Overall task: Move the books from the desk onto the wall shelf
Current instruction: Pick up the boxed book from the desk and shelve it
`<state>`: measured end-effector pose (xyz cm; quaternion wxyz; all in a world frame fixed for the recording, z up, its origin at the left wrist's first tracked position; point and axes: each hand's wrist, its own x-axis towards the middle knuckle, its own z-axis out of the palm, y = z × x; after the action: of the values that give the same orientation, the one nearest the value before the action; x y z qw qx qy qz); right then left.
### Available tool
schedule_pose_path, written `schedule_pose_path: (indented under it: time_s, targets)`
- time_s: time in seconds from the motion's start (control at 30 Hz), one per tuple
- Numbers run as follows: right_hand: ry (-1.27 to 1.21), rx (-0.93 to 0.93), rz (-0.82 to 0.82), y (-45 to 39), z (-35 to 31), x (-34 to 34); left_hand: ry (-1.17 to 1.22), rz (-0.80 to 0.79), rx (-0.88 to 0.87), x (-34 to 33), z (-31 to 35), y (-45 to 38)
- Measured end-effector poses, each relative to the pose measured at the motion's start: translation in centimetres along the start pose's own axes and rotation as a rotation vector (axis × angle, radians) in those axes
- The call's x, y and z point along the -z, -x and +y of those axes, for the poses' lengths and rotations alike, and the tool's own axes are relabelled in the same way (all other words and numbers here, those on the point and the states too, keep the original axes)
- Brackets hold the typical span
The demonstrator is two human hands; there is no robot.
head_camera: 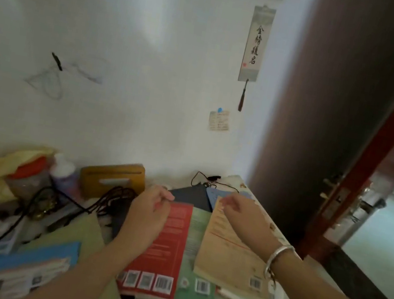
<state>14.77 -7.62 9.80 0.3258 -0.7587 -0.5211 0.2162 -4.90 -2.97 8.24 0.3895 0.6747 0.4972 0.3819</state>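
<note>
Left hand (151, 209) over red book (163, 246), right hand (239, 215) over tan book (230, 255), both grips loosely curled, released

Left hand (151, 209) and right hand (240, 213) reach forward (fingers loosely curled).

The hanging wall scroll (256, 44) carries four brush-written black characters in a column, 金榜題名, with a small red seal mark at lower left. The pinned note (219, 121) below it has handwriting too small to read. Barcodes on the red book (163, 243) and the orange book (227, 255) are blurred, digits illegible
</note>
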Motion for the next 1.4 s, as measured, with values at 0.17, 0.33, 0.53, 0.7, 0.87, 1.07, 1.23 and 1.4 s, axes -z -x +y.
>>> schedule_pose_path:
  time_s: [0.17, 0.33, 0.53, 0.7, 0.87, 1.07, 1.23, 1.4]
  targets:
    - [0.054, -0.271, -0.024, -0.4, 9.0, 0.2, -0.101, -0.141, 0.109, -7.6, -2.7, -0.4]
    - [-0.056, -0.567, -0.086, -0.7, 14.8, 0.9, -0.214, -0.365, 0.186, -13.4, -4.6, -1.2]
    - [-0.758, -0.872, -0.111, -2.8, 16.9, 0.6, -0.352, -0.54, 0.196, -16.7, -4.9, -1.5]
    - [-0.901, -0.942, -0.121, -4.6, 17.4, 1.6, -0.363, -0.642, 0.226, -16.4, -4.8, -2.7]
    - [-0.888, -0.895, -0.168, -5.8, 16.9, 2.0, -0.4, -0.729, 0.209, -14.6, -3.3, -4.7]
    - [-0.942, -0.77, -0.21, -7.1, 12.6, 2.9, -0.362, -0.785, 0.161, -14.4, 0.0, -4.6]
    - [-0.897, -0.656, -0.288, -8.1, 9.0, 3.1, -0.066, -0.685, 0.167, -13.8, 3.4, -4.0]
    - [-0.969, -0.644, -0.403, -7.9, 7.1, 1.2, -0.263, -0.316, 0.253, -11.6, 3.0, -5.5]
